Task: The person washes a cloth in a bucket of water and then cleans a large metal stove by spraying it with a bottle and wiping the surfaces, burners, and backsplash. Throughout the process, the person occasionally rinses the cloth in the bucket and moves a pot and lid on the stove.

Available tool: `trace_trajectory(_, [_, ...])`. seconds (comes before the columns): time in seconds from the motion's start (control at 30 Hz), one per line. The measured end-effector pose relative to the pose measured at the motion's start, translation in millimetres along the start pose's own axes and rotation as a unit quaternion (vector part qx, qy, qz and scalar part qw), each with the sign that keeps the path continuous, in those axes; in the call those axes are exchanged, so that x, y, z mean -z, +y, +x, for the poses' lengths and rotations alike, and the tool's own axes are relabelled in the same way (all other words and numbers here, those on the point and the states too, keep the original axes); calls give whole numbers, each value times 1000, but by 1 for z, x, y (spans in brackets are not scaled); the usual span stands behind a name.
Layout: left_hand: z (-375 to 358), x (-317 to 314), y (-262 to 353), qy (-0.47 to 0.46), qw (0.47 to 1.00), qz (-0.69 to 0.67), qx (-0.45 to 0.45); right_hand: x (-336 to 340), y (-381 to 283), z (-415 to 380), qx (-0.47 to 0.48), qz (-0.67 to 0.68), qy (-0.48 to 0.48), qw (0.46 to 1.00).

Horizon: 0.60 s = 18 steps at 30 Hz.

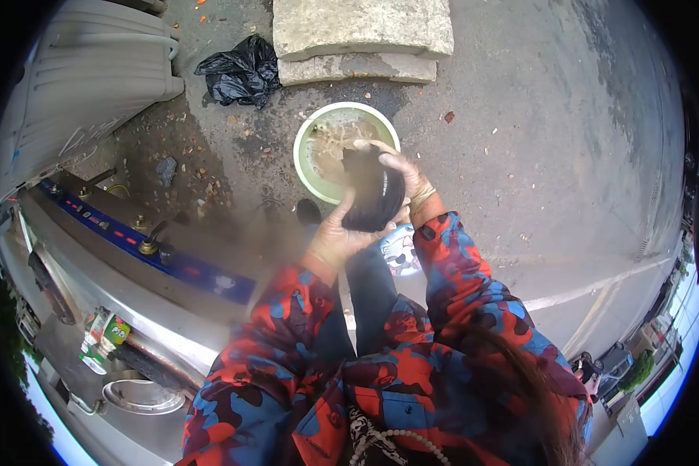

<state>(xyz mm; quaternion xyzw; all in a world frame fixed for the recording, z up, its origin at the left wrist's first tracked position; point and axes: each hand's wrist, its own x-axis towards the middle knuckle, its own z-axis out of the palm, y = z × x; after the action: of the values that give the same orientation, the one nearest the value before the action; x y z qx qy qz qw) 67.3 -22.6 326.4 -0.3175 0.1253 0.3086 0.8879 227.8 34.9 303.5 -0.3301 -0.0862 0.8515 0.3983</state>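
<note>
Here, both your hands, left (340, 233) and right (408, 177), grip the dark item (374, 190) between them, held above the near-right part of the green basin (301, 159); murky, sudsy water (335, 144) inside.

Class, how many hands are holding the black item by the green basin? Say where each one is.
2. The left hand is at the lower left of the black item; the right hand is at its right. Some fingers are partly hidden.
</note>
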Motion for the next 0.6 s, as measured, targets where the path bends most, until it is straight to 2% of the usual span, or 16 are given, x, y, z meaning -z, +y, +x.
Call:
trace_trajectory(0.03, [-5, -5, -1, 11, 1000, 20, 18, -2, -6, -2, -2, -2, -2, 1000])
trace_trajectory(0.1, [-7, -13, 2, 13, 999, 44, 17, -4, -21, 2, -33, -139, -2, 990])
trace_trajectory(0.13, [-7, -16, 5, 40, 991, 129, 17, -2, -25, 6, -10, -238, 4, 971])
trace_trajectory(0.17, [-7, -19, 6, 69, 974, 213, 15, 4, -29, 11, -13, -242, 0, 970])
trace_trajectory(0.2, [-10, -43, 2, 93, 951, 294, 14, -1, -38, 16, 95, -462, -78, 878])
trace_trajectory(0.23, [-8, -44, 1, 90, 952, 293, 7, -8, -45, 18, 199, -646, -153, 721])
trace_trajectory(0.27, [-2, -41, 0, 118, 903, 412, -32, -16, -45, 17, -95, -414, 30, 905])
trace_trajectory(0.3, [3, -36, 2, 145, 837, 522, -72, -11, -46, 19, -96, -418, 25, 903])
trace_trajectory(0.33, [9, -26, 8, 136, 740, 652, -96, 1, -45, 24, -1, -548, -70, 834])
trace_trajectory(0.37, [18, -15, 8, 136, 740, 650, -105, 0, -45, 26, 10, -618, -94, 780])
trace_trajectory(0.4, [30, -4, 4, 166, 577, 773, -204, -2, -44, 28, 26, -684, -117, 719])
trace_trajectory(0.43, [37, -2, -2, 192, 385, 855, -289, -4, -43, 31, 46, -742, -137, 655])
trace_trajectory(0.47, [39, -7, -9, 198, 387, 851, -296, 27, -22, 43, 37, -775, -92, 625])
trace_trajectory(0.5, [40, -17, -14, 271, 351, 865, -234, 58, -2, 56, 32, -804, -45, 592])
trace_trajectory(0.53, [41, -24, -18, 344, 312, 869, -169, 56, -1, 59, 26, -831, -1, 556])
trace_trajectory(0.6, [38, -36, -23, 368, 361, 840, -167, 32, -1, 55, 15, -873, 76, 482])
